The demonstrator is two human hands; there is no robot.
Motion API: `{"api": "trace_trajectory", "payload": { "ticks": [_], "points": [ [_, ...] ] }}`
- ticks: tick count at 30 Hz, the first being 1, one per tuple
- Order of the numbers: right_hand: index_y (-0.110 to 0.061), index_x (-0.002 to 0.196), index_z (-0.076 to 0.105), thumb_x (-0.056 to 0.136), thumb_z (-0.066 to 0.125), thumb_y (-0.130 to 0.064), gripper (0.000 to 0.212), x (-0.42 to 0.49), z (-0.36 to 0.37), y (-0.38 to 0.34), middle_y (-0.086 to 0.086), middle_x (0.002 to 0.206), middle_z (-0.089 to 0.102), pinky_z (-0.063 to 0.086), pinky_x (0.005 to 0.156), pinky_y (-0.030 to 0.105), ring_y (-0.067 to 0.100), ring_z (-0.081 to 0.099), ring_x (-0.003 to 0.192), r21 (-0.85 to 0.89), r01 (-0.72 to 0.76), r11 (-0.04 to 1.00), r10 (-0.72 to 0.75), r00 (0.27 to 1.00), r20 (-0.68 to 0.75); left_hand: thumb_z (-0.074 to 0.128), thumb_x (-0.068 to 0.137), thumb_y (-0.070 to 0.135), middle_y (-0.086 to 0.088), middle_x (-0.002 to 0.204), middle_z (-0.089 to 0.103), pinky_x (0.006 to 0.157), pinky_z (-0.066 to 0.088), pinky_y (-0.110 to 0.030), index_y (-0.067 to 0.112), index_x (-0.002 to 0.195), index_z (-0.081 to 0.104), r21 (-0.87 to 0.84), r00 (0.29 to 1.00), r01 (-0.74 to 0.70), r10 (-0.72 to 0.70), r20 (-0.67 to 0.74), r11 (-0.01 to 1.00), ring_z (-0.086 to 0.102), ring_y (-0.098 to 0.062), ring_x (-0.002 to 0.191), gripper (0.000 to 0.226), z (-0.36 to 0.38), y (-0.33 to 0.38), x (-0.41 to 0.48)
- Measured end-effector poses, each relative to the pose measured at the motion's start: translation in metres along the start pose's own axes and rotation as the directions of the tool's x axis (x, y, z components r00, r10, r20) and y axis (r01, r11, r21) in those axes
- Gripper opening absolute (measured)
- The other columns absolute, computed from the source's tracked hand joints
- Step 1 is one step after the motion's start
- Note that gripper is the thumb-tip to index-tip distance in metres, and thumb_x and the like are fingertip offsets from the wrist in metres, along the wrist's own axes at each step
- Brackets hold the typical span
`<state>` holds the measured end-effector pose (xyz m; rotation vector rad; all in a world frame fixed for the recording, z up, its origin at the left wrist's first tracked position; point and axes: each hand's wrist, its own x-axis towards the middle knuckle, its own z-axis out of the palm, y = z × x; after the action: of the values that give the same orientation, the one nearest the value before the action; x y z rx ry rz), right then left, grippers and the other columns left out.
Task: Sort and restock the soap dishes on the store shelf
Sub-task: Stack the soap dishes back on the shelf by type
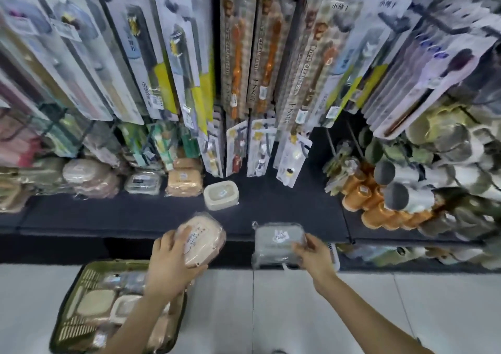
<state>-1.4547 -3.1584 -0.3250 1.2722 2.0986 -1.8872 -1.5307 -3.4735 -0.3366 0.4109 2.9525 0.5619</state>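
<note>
My left hand [169, 267] grips a pale pink oval soap dish [202, 238] in clear wrap, held just in front of the black shelf [284, 207]. My right hand [314, 256] holds a grey rectangular soap dish [276, 241] in clear wrap at the shelf's front edge. One cream soap dish [221, 194] stands alone on the shelf behind them. Further left on the shelf sit an orange stack of dishes [184, 181], a clear-lidded dish [143, 182] and pink oval dishes [90, 177].
A green basket [81, 280] on the white floor below my left arm holds several wrapped soap dishes. Packaged toothbrushes [238, 55] hang above the shelf. Orange and grey cups [379, 199] lie stacked at the shelf's right.
</note>
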Motion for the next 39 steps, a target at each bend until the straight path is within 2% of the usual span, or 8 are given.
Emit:
{"api": "trace_trajectory", "payload": {
  "ticks": [4,10,18,25,32,34,36,39],
  "points": [
    [-0.008,0.110,0.065,0.086,0.071,-0.008,0.025,0.050,0.033,0.014,0.007,0.107,0.070,0.054,0.092,0.043,0.023,0.067,0.098,0.019,0.052,0.998,-0.052,0.998,0.041,0.055,0.047,0.071,-0.015,0.106,0.061,0.074,0.053,-0.047,0.023,0.123,0.048,-0.004,0.996,0.016,-0.016,-0.091,1.000,0.060,-0.038,0.087,0.091,0.033,-0.008,0.020],
    [-0.017,0.106,0.065,0.086,0.071,-0.010,0.022,0.143,0.071,0.048,-0.001,0.104,0.068,0.052,0.092,0.044,0.021,0.065,0.098,0.048,0.100,0.994,-0.104,0.991,0.083,0.072,0.055,0.065,-0.011,0.128,0.050,0.095,0.043,-0.043,0.023,0.136,0.047,-0.020,0.995,0.027,-0.029,-0.099,0.999,0.045,-0.032,0.113,0.095,0.100,-0.051,0.068],
    [-0.014,0.113,0.062,0.087,0.069,-0.009,0.027,0.247,0.100,0.090,0.002,0.102,0.067,0.055,0.070,0.039,0.017,0.064,0.090,-0.015,0.315,0.949,-0.309,0.940,0.144,0.049,0.069,0.082,-0.002,0.124,0.051,0.089,0.046,-0.035,0.024,0.131,0.049,0.023,0.916,-0.312,0.307,-0.258,0.950,0.042,-0.016,0.110,0.085,0.187,-0.108,0.125],
    [-0.019,0.111,0.064,0.090,0.064,-0.020,0.022,0.311,0.120,0.110,0.001,0.099,0.067,0.050,0.064,0.035,0.021,0.062,0.084,-0.037,0.561,0.827,-0.556,0.826,0.093,0.056,0.054,0.080,0.035,0.134,0.017,0.101,0.010,-0.001,0.058,0.133,0.016,0.050,0.899,-0.371,0.373,-0.230,0.927,0.015,0.011,0.125,0.091,0.217,-0.132,0.159],
    [-0.026,0.117,0.065,0.088,0.063,-0.039,0.032,0.323,0.119,0.117,-0.009,0.108,0.066,0.046,0.091,0.035,0.015,0.060,0.108,-0.303,0.659,0.689,-0.674,0.736,0.068,0.053,0.051,0.081,0.026,0.135,0.025,0.107,0.020,-0.018,0.054,0.137,0.022,0.101,0.896,-0.365,0.379,-0.233,0.925,0.022,0.004,0.127,0.096,0.238,-0.122,0.155],
    [-0.023,0.126,0.060,0.090,0.061,-0.042,0.042,0.319,0.118,0.119,-0.005,0.120,0.062,0.043,0.094,0.033,0.018,0.056,0.116,-0.391,0.698,0.599,-0.750,0.661,0.031,0.050,0.050,0.083,0.028,0.133,0.024,0.105,0.019,-0.016,0.052,0.139,0.023,0.099,0.906,-0.354,0.367,-0.213,0.930,0.019,0.008,0.124,0.098,0.243,-0.119,0.153],
    [-0.024,0.130,0.058,0.086,0.059,-0.053,0.052,0.311,0.120,0.121,-0.006,0.130,0.057,0.037,0.098,0.029,0.018,0.049,0.123,-0.480,0.784,0.393,-0.868,0.488,0.086,0.049,0.050,0.084,0.029,0.130,0.025,0.102,0.019,-0.014,0.053,0.139,0.024,0.071,0.914,-0.342,0.350,-0.206,0.937,0.019,0.010,0.122,0.098,0.245,-0.118,0.155],
    [-0.043,0.131,0.052,0.067,0.046,-0.081,0.075,0.298,0.128,0.118,-0.013,0.141,0.046,0.025,0.113,0.031,0.010,0.033,0.136,-0.458,0.874,0.164,-0.839,0.368,0.401,0.055,0.049,0.083,0.025,0.135,0.027,0.104,0.020,-0.017,0.054,0.136,0.029,0.026,0.921,-0.334,0.333,-0.201,0.942,0.022,0.006,0.125,0.095,0.246,-0.116,0.160]
  ]
}}
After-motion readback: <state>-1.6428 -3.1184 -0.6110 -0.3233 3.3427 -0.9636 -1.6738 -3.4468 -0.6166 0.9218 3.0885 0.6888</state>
